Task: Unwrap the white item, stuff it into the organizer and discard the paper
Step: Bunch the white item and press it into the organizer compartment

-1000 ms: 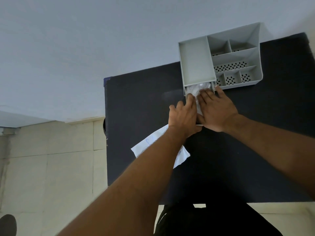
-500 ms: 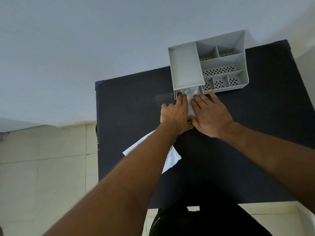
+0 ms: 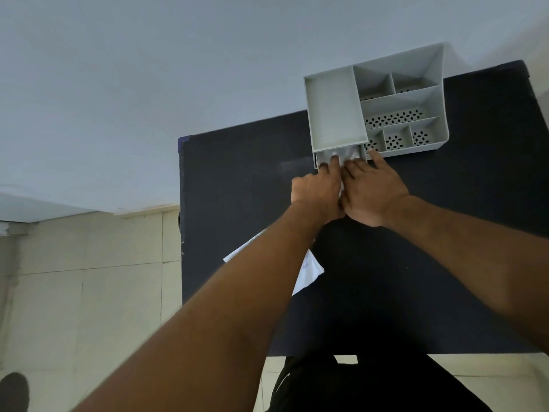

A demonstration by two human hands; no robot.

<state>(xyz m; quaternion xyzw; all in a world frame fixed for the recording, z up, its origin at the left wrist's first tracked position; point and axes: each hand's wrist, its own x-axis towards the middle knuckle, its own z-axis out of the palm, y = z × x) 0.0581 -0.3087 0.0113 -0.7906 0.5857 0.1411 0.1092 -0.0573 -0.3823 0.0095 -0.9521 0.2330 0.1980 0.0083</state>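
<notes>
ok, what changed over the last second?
The left hand and right hand pushed forward with flat fingers. The white item went deeper into the organizer front slot, and less of it sticks out between them. Nothing was gripped or released. The paper and organizer stayed put.

We note a dark table (image 3: pixel 237 188) with a matte top, its far edge against a pale wall (image 3: pixel 208 69), standing on beige floor tiles (image 3: pixel 89 278). On its far right part sits a grey organizer (image 3: pixel 335 108) with several open compartments. Nearer the left front lies a white sheet of paper (image 3: pixel 309 272), flat on the top, well apart from the organizer and partly hidden from us.
</notes>
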